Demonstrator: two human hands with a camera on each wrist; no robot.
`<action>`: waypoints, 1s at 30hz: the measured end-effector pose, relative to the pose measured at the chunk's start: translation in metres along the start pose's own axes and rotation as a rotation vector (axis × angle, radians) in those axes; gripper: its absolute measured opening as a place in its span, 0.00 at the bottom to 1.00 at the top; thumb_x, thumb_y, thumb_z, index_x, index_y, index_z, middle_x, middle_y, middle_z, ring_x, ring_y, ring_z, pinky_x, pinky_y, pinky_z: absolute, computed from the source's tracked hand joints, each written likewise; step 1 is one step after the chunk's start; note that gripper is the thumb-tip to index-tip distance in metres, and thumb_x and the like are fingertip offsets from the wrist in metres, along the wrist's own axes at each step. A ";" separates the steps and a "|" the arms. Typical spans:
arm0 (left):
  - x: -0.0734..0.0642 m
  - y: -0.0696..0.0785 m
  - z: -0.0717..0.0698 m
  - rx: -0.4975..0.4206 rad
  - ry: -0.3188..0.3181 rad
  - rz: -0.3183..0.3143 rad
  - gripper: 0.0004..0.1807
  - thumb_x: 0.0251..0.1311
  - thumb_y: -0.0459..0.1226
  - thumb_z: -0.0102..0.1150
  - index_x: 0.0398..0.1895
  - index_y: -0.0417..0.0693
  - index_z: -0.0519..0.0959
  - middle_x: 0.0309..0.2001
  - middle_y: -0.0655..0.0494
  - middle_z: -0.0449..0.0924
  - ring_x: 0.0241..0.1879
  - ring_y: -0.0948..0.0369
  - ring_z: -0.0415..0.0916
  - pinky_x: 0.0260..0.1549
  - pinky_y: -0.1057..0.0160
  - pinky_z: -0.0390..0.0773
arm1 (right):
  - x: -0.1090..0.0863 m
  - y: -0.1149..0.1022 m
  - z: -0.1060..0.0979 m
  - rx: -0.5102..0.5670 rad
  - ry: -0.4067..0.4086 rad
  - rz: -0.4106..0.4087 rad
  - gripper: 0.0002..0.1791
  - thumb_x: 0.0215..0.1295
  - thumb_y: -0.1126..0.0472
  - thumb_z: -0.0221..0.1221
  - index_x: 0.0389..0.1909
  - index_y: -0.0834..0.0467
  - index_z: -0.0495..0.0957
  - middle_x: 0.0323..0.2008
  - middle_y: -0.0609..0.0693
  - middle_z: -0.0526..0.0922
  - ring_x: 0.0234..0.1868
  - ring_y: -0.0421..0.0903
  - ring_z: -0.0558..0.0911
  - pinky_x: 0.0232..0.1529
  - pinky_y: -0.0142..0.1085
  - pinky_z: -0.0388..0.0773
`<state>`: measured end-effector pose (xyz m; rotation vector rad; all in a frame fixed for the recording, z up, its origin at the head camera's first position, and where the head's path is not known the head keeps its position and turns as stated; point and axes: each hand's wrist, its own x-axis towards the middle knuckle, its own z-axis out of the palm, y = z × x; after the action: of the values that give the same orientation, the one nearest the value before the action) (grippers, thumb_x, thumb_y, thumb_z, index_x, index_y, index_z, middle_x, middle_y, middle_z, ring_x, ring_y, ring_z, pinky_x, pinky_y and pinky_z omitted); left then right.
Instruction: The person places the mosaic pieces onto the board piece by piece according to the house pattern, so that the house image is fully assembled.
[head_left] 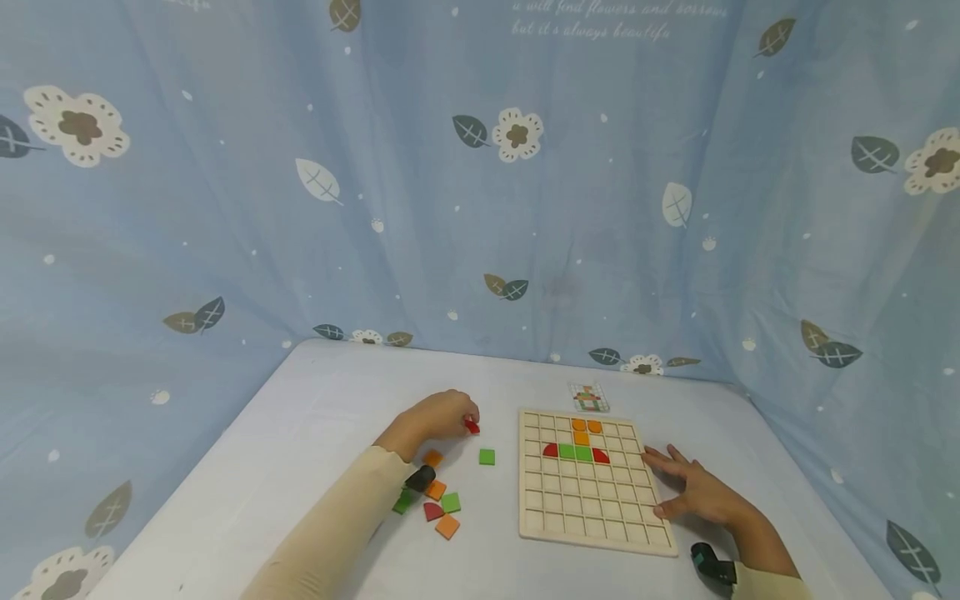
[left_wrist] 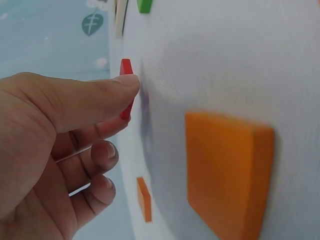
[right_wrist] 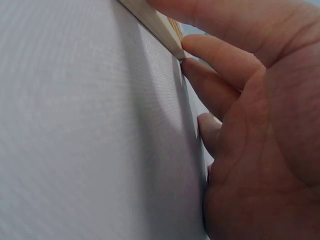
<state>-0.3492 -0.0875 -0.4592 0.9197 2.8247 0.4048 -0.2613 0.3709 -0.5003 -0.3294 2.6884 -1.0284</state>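
Note:
My left hand (head_left: 442,414) pinches a red tile (left_wrist: 126,66) between thumb and index finger, just above the table; its other fingers are loosely bent. Most of that tile is covered by the thumb. At the right, my right hand (head_left: 697,492) has its fingers spread and touches the right edge of a wooden grid board (head_left: 600,506). On the board's upper part lie two orange round tiles (head_left: 595,427), an orange square (head_left: 581,438), two green squares (head_left: 575,452) and two red quarter-round tiles (head_left: 601,456).
A patterned card (head_left: 589,397) lies behind the board. Near my left forearm are loose tiles: a green square (head_left: 487,457), a red quarter-round (head_left: 432,511), an orange square (head_left: 447,526) and several more. A blue patterned curtain (head_left: 420,250) surrounds the white table (head_left: 315,400).

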 end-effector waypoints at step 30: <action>0.030 0.064 0.007 0.101 -0.032 0.183 0.09 0.57 0.41 0.69 0.41 0.58 0.85 0.36 0.70 0.78 0.37 0.69 0.73 0.42 0.67 0.74 | 0.000 0.002 0.000 -0.028 0.018 -0.029 0.53 0.36 0.51 0.77 0.68 0.61 0.68 0.71 0.63 0.57 0.71 0.72 0.37 0.61 0.69 0.25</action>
<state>-0.3366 -0.0189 -0.4483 1.1994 2.7633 0.2663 -0.2610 0.3720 -0.5015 -0.3666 2.7240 -1.0077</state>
